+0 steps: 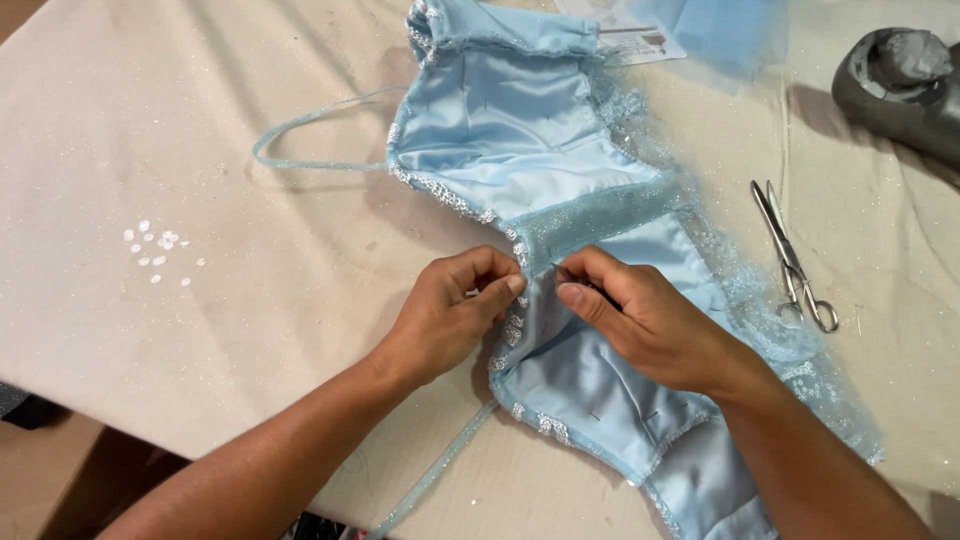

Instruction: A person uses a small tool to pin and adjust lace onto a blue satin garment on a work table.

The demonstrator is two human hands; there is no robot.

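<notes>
Near the middle of the cloth-covered table (250,300), a light blue garment (520,130) is being held lining-side up, its satin inside turned toward the camera so that the seam can be reached. The left hand (450,315) is being kept curled, with thumb and forefinger closed in a pinch on the beaded edge where a glittering band (600,215) crosses the piece; the other fingers are being folded under, out of the way. The right hand (650,320) is being held just beside it, thumb and forefinger likewise closed on the same edge, and something thin and dark seems to be gripped between them, though whether it is a pin or a needle cannot be told. Both hands are being pressed close together, almost touching, presumably so that the slippery fabric is being kept taut and flat at one small spot.

A thin blue strap (310,140) is being left looped out to the left, clear of the hands. A pair of metal scissors (795,262) is lying shut to the right of the garment, near the right hand and probably kept within reach for trimming. Small white sequins or beads (160,250) are being kept in a loose cluster well apart on the left. A grey iron-like object (900,85) is being stood at the far right corner, away from the delicate fabric.
</notes>
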